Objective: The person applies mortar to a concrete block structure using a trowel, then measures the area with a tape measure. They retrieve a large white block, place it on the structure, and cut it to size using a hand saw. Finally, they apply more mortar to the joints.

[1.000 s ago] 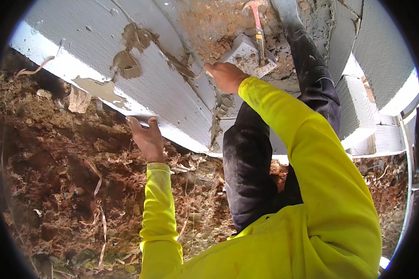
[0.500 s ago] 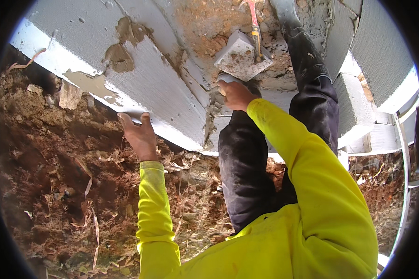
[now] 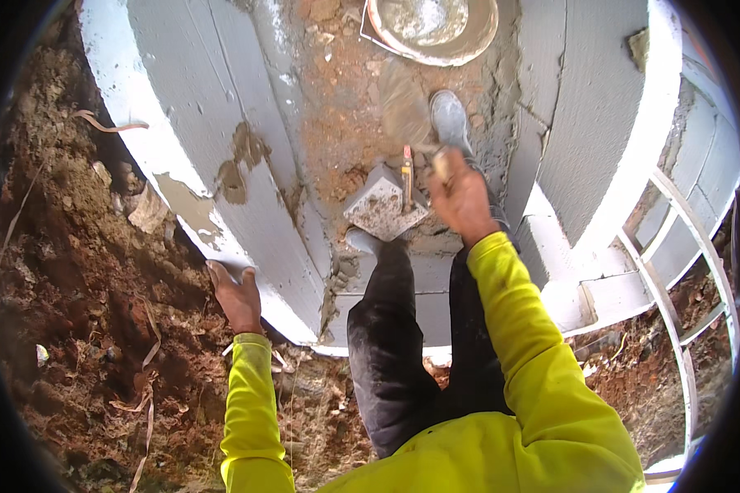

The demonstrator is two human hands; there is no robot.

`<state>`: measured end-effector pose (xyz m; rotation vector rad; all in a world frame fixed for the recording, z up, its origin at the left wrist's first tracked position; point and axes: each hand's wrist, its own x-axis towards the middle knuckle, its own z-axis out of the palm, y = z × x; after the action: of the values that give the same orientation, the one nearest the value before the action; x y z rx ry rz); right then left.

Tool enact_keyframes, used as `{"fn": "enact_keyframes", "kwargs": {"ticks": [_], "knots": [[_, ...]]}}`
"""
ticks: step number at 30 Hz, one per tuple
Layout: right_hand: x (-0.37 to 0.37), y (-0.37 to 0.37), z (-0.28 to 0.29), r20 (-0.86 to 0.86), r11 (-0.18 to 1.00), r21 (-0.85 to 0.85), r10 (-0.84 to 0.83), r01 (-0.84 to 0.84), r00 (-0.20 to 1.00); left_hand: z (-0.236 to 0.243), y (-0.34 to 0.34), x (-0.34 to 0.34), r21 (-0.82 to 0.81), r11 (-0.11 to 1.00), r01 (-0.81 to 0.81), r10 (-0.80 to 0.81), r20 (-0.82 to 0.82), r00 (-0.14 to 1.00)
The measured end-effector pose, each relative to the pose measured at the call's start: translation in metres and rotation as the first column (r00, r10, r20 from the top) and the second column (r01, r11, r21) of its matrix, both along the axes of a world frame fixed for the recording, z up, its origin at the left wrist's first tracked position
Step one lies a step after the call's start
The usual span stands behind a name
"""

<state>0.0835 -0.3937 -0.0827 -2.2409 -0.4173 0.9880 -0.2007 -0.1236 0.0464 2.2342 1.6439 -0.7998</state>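
Note:
My right hand (image 3: pixel 463 197) is closed around the pale handle of a trowel (image 3: pixel 407 111), whose blade is smeared by motion. It is above the floor between two block walls, near my right boot (image 3: pixel 450 119). My left hand (image 3: pixel 237 297) rests on the outer edge of the left wall (image 3: pixel 259 230), thumb and fingers apart; some fingertips are hidden. Between my feet lies a stained pale block piece (image 3: pixel 385 205). A hammer (image 3: pixel 408 177) with a red, yellow and black handle leans on it.
A mortar-smeared bucket (image 3: pixel 469 51) stands at the far end. On the right rises another block wall (image 3: pixel 588 123), with a curved pale frame (image 3: pixel 662 300) beyond it. Rough reddish earth (image 3: pixel 90 329) drops away at left. Wet mortar patches (image 3: pixel 187 205) cling to the left wall.
My right hand has lifted from beside the block piece and moved right with the trowel. The view has shifted, bringing the bucket in. My left hand stays on the wall edge.

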Motion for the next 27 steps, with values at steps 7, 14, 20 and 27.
{"fn": "enact_keyframes", "kwargs": {"ticks": [7, 14, 20, 27], "knots": [[0.242, 0.038, -0.1, -0.025, 0.633, -0.612, 0.583, -0.474, 0.812, -0.007, 0.008, -0.006, -0.004, 0.999, 0.032, -0.032, 0.061, 0.998], [0.251, 0.089, -0.149, -0.045, 0.569, -0.448, 0.756, -0.689, 0.653, 0.001, 0.007, -0.006, -0.017, 1.0, 0.004, -0.003, 0.028, 1.0], [0.222, -0.011, -0.163, -0.004, 0.871, -0.067, 0.487, -0.486, 0.873, -0.004, 0.006, -0.003, -0.01, 1.0, 0.018, -0.018, 0.008, 1.0], [0.045, -0.027, -0.055, -0.279, 0.892, 0.149, 0.452, -0.427, 0.847, -0.005, 0.007, -0.009, 0.003, 0.997, 0.071, -0.071, 0.054, 0.996]]}}
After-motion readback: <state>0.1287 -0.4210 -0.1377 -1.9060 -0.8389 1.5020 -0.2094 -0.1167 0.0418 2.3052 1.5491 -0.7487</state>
